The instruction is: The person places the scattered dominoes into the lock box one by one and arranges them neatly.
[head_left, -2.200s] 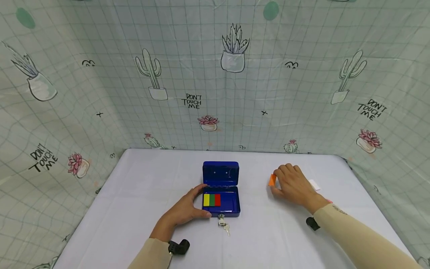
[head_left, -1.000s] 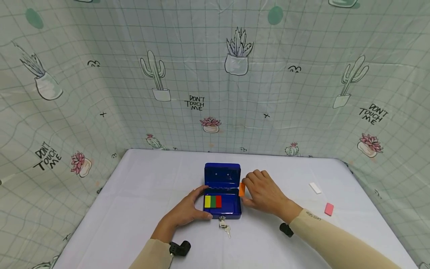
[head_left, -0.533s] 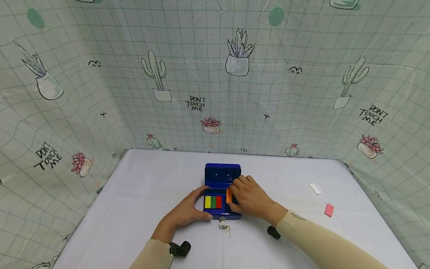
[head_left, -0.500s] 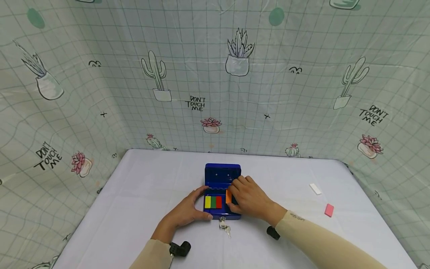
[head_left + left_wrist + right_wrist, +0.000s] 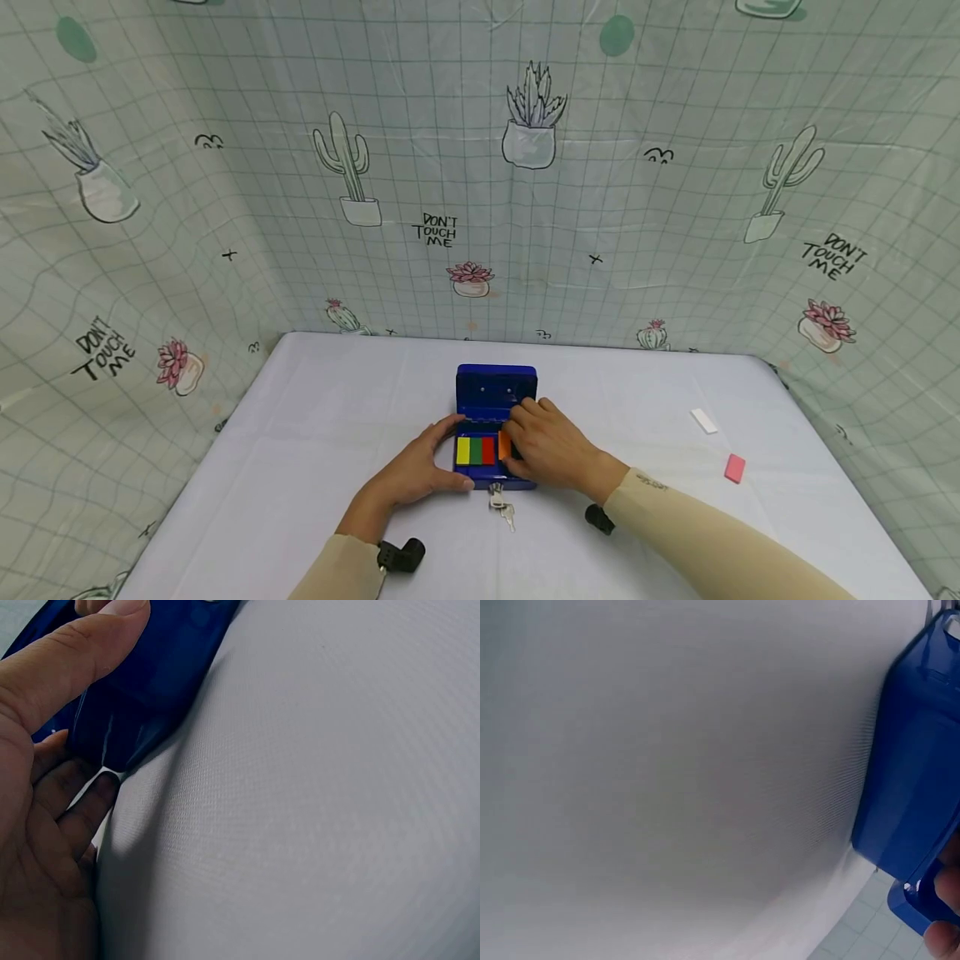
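White cloth (image 5: pixel 345 400) lay beneath the blue box (image 5: pixel 487 389); the left hand (image 5: pixel 408 477), widely spread, gripped its left side, while the curled right hand (image 5: pixel 551 447) pinched an orange block (image 5: pixel 504 445) inside it.

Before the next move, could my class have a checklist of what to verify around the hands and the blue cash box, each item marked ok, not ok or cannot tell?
1. Lid of the blue cash box raised: ok.
2. Box steadied: ok; the left hand grips its left side.
3. Orange tile held: ok; the right hand has it at the box.
4. Orange tile flat on the box floor: cannot tell; the right hand hides part of it.
5. Yellow tile, green tile and red tile side by side inside: ok.
6. All tiles inside: not ok; the white tile and pink tile lie on the table.
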`<state>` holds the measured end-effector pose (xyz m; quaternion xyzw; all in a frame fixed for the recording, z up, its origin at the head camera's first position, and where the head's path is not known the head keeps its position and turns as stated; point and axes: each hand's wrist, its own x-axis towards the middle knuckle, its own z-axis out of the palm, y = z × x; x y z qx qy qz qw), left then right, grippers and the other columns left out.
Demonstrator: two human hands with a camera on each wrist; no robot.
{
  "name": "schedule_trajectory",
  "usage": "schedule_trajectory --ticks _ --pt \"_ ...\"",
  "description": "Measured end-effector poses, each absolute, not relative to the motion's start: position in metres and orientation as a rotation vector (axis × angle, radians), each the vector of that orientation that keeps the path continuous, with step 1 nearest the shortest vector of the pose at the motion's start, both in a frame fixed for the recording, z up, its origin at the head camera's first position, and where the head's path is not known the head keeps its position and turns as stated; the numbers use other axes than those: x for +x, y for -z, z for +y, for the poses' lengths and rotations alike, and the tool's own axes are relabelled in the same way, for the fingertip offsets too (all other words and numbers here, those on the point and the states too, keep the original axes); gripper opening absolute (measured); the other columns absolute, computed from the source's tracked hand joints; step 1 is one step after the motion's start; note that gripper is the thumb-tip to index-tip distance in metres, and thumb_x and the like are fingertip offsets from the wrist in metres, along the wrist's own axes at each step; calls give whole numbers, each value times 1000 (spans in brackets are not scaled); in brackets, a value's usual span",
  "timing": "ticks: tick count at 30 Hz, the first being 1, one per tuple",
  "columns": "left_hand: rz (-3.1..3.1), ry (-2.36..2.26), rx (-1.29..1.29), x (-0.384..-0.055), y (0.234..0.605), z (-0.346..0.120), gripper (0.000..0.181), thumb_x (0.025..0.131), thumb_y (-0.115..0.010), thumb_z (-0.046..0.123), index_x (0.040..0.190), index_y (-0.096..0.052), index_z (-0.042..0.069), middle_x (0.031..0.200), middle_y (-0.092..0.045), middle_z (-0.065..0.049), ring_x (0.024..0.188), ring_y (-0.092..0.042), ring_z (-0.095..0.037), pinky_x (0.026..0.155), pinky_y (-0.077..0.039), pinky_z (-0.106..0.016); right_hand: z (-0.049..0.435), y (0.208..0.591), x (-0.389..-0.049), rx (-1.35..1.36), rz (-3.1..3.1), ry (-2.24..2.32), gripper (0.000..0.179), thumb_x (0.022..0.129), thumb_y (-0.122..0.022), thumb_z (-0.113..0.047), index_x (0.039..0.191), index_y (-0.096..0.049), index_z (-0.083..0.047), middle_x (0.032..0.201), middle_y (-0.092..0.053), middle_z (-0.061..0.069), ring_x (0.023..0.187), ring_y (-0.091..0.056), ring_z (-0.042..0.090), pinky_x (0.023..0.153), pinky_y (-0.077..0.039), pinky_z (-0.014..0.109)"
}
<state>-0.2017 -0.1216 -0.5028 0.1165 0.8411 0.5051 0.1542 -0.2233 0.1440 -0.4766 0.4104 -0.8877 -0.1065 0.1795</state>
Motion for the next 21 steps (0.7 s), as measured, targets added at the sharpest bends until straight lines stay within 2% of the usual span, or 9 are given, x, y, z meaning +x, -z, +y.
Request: schedule_trajectory --ticks 11,21 --pt "2415 -1438 311 -200 497 -121 103 77 -95 36 163 -39 29 171 -34 -13 158 -29 -42 124 -22 -72 138 474 -224 1187 -2547 323 45 93 -75 -56 111 -76 -15 94 -61 0 90 -48 20 74 -36 31" --pt "2397 -1456 316 -197 497 -121 102 78 -95 35 163 -39 28 171 -34 -13 158 -28 -43 124 -21 -72 136 476 -224 1202 -2584 350 47 94 -73 -58 115 -77 -16 100 -65 -1 94 -51 20 76 -38 30"
